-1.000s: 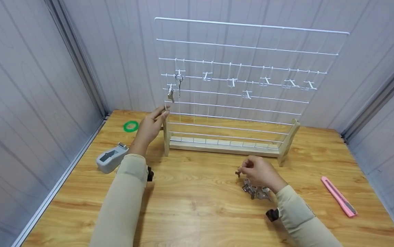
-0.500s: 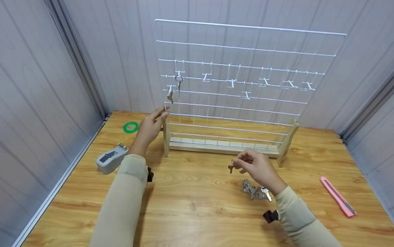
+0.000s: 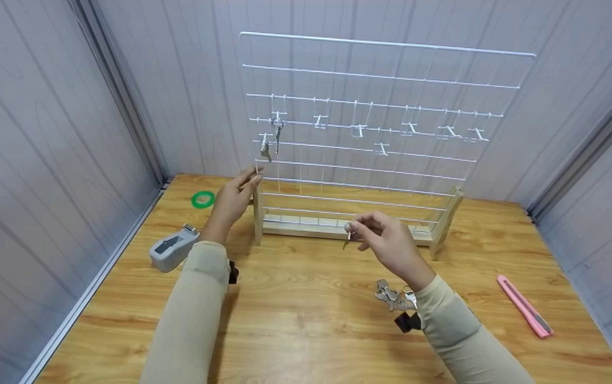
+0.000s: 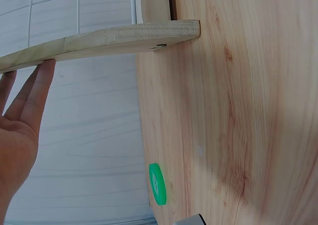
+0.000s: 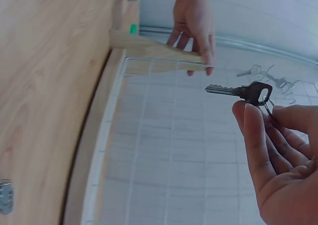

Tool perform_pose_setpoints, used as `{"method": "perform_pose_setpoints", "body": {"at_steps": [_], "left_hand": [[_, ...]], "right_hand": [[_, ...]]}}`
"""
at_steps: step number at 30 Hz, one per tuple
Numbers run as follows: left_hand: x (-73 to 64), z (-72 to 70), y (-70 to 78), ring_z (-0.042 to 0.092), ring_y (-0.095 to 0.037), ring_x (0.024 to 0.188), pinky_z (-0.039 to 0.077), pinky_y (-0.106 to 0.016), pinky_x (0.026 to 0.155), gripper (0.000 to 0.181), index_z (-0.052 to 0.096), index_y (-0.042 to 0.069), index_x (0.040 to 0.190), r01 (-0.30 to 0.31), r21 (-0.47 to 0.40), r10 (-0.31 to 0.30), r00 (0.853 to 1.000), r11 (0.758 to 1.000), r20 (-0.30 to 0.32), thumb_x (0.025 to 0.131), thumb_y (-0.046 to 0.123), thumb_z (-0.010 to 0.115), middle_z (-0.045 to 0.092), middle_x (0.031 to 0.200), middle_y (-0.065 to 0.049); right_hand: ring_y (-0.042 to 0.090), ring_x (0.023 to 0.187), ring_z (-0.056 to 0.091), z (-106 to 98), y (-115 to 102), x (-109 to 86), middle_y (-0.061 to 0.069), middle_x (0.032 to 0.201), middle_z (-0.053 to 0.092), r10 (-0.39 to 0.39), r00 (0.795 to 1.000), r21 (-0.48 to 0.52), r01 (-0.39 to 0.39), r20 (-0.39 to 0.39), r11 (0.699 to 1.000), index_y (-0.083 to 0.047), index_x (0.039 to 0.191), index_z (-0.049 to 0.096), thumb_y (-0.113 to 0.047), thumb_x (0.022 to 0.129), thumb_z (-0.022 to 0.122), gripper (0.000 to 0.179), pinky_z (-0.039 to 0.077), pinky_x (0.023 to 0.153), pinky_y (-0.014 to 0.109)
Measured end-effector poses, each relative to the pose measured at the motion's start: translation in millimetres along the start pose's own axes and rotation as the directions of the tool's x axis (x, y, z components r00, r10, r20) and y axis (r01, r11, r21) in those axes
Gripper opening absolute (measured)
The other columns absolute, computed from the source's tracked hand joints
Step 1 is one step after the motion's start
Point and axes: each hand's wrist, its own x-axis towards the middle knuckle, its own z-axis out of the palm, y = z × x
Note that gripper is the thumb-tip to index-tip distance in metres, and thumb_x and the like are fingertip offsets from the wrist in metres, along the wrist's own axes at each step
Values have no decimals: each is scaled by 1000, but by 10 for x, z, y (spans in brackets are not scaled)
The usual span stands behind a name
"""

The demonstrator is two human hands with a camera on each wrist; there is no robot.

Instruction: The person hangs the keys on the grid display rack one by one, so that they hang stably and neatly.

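My right hand (image 3: 388, 242) pinches the split ring of a key (image 5: 251, 92) between thumb and fingers, in front of the rack's lower bars. In the right wrist view the key's toothed blade points left, away from the fingertips. At the rack's left end my left hand (image 3: 234, 197) holds the wooden side post (image 4: 114, 38), fingers on one face and thumb at the edge. The white wire rack (image 3: 388, 42) stands upright and carries several clear hooks (image 3: 359, 130). Two of the left hooks bear a hanging key (image 3: 278, 133) and a lower key (image 3: 265, 151).
A small pile of keys (image 3: 388, 296) lies on the wooden table (image 3: 306, 330) below my right wrist. To the right is a pink utility knife (image 3: 524, 306). A grey tape dispenser (image 3: 172, 249) and a green tape roll (image 3: 203, 199) lie left of the rack.
My right hand has lifted a key up from beside the pile and carried it left and forward toward the rack. The left hand stays on the post.
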Motion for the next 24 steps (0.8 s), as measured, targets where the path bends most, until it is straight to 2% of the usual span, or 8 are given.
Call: {"method": "perform_pose_setpoints", "body": {"at_steps": [3,6,13,24], "left_hand": [[-7,-3,-1,51,-39,152,62,-53,109,59,54,40,156,4,-8,-4,1000,1000,1,104,68,53,47,169,-2],[-8,-12,-2,55,-39,149,63,-52,107,56,55,40,155,-17,0,17,1000,1000,-3,105,64,55,51,167,-4],[-6,-9,-10,58,-40,145,65,-50,103,56,57,33,155,-47,6,47,999,999,-8,106,60,55,54,164,-8],[0,4,-18,58,-39,146,65,-51,103,59,57,33,155,-39,-1,39,999,999,-14,104,64,56,54,164,-6]], "right_hand": [[21,96,79,16,-156,97,12,111,81,-46,999,7,46,-9,999,-7,116,73,-19,108,66,17,69,73,29],[21,94,79,40,-331,208,10,109,82,-107,994,15,107,-30,994,-6,117,73,-19,109,65,17,69,70,31],[20,84,80,100,-691,446,10,103,83,-226,969,7,228,-98,974,-4,113,71,-18,108,66,16,66,62,30],[22,80,79,99,-978,740,11,100,82,-306,940,-26,306,-152,952,-2,117,69,-18,109,64,18,65,58,28]]}}
